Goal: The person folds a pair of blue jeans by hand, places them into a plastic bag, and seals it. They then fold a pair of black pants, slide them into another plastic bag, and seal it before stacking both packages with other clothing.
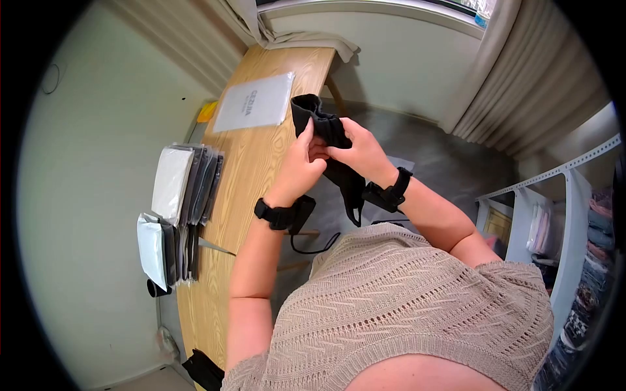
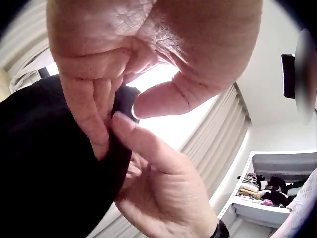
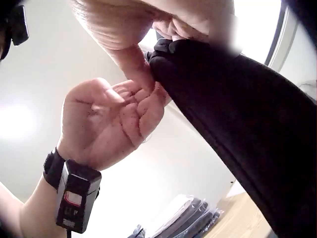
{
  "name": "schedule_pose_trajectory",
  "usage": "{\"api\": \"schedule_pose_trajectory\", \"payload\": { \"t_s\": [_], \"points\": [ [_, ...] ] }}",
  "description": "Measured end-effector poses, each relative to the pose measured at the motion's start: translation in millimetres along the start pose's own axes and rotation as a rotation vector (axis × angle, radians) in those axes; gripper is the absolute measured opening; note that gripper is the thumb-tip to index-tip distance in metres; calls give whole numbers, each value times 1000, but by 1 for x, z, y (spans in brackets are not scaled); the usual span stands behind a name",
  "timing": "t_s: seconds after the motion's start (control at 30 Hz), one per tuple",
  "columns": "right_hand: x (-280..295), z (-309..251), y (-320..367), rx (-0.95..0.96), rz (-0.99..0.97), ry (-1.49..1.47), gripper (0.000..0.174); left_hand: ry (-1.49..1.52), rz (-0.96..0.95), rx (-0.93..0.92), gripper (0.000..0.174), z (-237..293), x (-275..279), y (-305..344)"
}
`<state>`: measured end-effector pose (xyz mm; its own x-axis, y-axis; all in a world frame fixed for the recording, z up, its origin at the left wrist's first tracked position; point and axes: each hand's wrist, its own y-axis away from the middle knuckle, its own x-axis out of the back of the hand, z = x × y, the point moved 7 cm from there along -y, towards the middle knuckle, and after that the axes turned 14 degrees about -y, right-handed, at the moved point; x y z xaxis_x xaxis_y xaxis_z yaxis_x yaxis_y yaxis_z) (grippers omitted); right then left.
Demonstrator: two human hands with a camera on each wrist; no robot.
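A black garment [image 1: 342, 174] hangs in front of the person, its upper part gathered in folds and a thin strap looping at the lower end. My left hand [image 1: 301, 171] holds its near edge, the thumb lying along the fabric. On the other side my right hand [image 1: 366, 155] pinches the same bunched edge, fingertips close to the left ones. In the left wrist view dark cloth [image 2: 44, 163] spreads out beside the left fingers. The right wrist view shows the garment [image 3: 237, 109] stretching down from the right hand, with the left palm [image 3: 109, 124] facing the camera.
A wooden table [image 1: 244, 163] runs along the left, bearing a flat clear packet [image 1: 254, 101] with printed letters. Stacks of bagged garments [image 1: 173, 186] stand at its wall side. Another black item [image 1: 203, 370] lies at the near end. Shelves of folded clothes [image 1: 590, 280] line the right.
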<state>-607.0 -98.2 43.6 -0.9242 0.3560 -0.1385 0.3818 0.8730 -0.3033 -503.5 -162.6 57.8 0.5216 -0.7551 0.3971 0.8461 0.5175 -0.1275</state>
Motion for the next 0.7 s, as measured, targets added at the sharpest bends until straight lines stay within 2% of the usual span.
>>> {"api": "schedule_pose_trajectory", "payload": {
  "t_s": [0.13,0.2,0.23,0.3,0.33,0.37,0.43,0.47,0.5,0.57,0.6,0.63,0.7],
  "points": [
    [3,27,-7,-73,-54,-110,37,-184,-63,15,68,12,19,11],
    [2,29,-8,-117,-58,-51,35,-677,35,-39,68,29,45,9],
    [0,30,-8,-122,-63,-58,35,-680,36,-29,68,29,50,7],
    [-9,28,-6,-130,-133,-152,32,-889,154,-378,72,51,53,8],
    [-11,25,-6,-136,-137,-159,32,-984,142,-424,74,48,50,6],
    [-15,21,-6,-142,-183,-123,32,-987,140,-415,74,44,50,7],
    [-19,22,-7,-151,-226,-91,32,-888,-120,-82,71,9,46,2],
    [-20,25,-7,-118,-241,-128,31,-910,-38,-140,55,7,48,2],
    [-21,26,-8,-87,-254,-167,31,-909,-47,-133,55,-1,49,1],
    [-17,30,-11,-49,-269,-104,32,-703,-175,68,35,-28,51,0],
    [-15,31,-13,-2,-289,-34,33,-731,-100,-8,23,-13,49,1],
    [-13,34,-14,-11,-286,-43,33,-731,-108,3,23,-6,48,1],
    [-6,29,-17,127,-280,-25,38,-815,-63,-52,24,14,48,-2]
  ]
}}
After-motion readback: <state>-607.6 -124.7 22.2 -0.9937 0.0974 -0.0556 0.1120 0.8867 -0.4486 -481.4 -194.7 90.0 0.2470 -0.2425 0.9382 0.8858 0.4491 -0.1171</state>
